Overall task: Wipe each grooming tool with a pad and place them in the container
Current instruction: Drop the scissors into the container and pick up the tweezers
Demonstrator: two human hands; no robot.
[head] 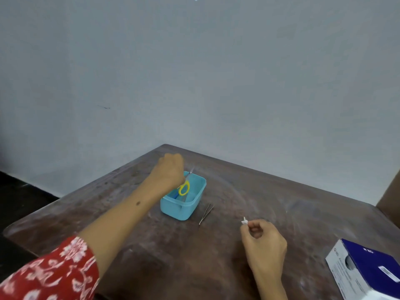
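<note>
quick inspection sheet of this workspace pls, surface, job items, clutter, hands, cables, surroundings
surface: brown wooden table, worn, with pale smears
job's things: turquoise container open on the table; yellow-handled scissors at its rim, partly inside, with something blue beneath them; metal tweezers on the table just right of the container; small white pad
clutter: white and dark blue box at the near right edge
grippers: left hand over the container, holds the scissors; right hand pinches the pad above the table
cables: nothing seen
surroundings: plain pale wall behind; brown cardboard-like edge at far right
</note>
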